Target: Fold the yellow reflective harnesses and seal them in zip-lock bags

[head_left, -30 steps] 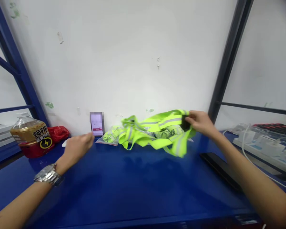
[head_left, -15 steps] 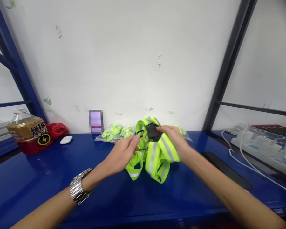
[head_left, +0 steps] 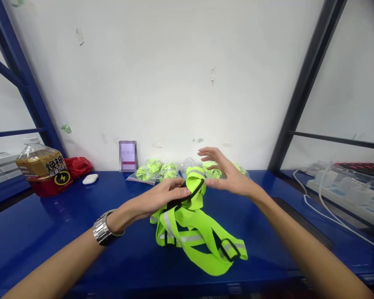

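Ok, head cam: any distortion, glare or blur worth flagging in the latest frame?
Head view: wide-angle lean on the black shelf upright; soft sheen across the blue tabletop; hi-vis vest strongly saturated, its reflective stripes not flaring; upright card pixelated, unreadable.

Behind the hi-vis reflective vest (head_left: 199,236), a card (head_left: 127,156) is blurred into unreadable squares. The black buckle (head_left: 177,203) lies half hidden under the left hand (head_left: 158,193) — and both forearms (head_left: 59,259) run off the bottom edge.
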The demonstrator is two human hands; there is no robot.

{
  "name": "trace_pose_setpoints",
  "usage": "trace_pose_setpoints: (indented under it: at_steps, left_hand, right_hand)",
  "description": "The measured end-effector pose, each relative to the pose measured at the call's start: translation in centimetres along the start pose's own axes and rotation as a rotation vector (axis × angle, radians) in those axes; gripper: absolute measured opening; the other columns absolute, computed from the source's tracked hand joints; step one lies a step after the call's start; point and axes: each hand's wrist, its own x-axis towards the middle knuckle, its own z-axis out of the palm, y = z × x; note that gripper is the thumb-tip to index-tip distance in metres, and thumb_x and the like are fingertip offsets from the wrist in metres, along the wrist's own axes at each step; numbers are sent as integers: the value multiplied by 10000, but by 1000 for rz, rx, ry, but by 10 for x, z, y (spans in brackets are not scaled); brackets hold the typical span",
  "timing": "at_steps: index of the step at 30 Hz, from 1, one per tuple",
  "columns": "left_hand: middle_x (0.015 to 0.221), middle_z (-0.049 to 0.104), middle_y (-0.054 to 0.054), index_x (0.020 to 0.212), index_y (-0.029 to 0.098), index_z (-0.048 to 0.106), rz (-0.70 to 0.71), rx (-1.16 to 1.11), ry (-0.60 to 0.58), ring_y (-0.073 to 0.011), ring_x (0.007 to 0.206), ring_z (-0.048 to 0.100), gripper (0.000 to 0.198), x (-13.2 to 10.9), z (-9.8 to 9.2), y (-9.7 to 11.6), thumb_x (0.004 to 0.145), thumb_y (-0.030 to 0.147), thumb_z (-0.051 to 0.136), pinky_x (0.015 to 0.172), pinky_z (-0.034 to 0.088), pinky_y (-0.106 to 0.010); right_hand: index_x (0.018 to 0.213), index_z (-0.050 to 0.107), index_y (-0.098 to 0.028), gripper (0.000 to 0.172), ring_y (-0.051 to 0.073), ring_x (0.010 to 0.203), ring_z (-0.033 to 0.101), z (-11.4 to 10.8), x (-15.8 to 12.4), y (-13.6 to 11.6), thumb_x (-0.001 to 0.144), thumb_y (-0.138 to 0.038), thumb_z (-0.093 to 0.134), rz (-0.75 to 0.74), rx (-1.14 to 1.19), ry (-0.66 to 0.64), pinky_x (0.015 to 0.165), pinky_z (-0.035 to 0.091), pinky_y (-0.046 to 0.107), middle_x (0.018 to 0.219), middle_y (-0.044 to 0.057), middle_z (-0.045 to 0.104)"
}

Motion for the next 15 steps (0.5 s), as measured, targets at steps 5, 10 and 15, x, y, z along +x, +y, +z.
trace_pose_setpoints:
  at_steps: [5, 10, 15]
  left_hand:
    - [1014, 665, -66, 1136, 223, 568, 124, 452, -55, -205, 858, 648, 392, -1, -7, 41, 789, 385, 651, 648, 525, -300]
    - [724, 606, -1, 871, 182, 596, 85, 945, 116, -143, 586, 549, 273, 7, -34, 81, 644, 282, 709, 485, 371, -247]
    - [741, 575, -11, 886, 155, 613, 116, 1225, 307, -188, 707, 578, 332, 28, -80, 107, 629, 352, 690, 615, 375, -274]
  right_hand:
    - [1188, 556, -217, 611, 248, 1127, 558, 33, -1, 10, 642, -359, 789, 43, 454, -415, 953, 456, 384, 1164, 64, 609]
    - [1145, 566, -212, 587, 190, 893, 612, 46, -13, 14, 614, -300, 801, 155, 573, -401, 776, 522, 312, 941, 17, 631]
    - [1082, 611, -173, 478, 139, 638, 577, 15, 2, 14, 651, -298, 774, 253, 315, -365, 564, 499, 251, 732, -10, 607]
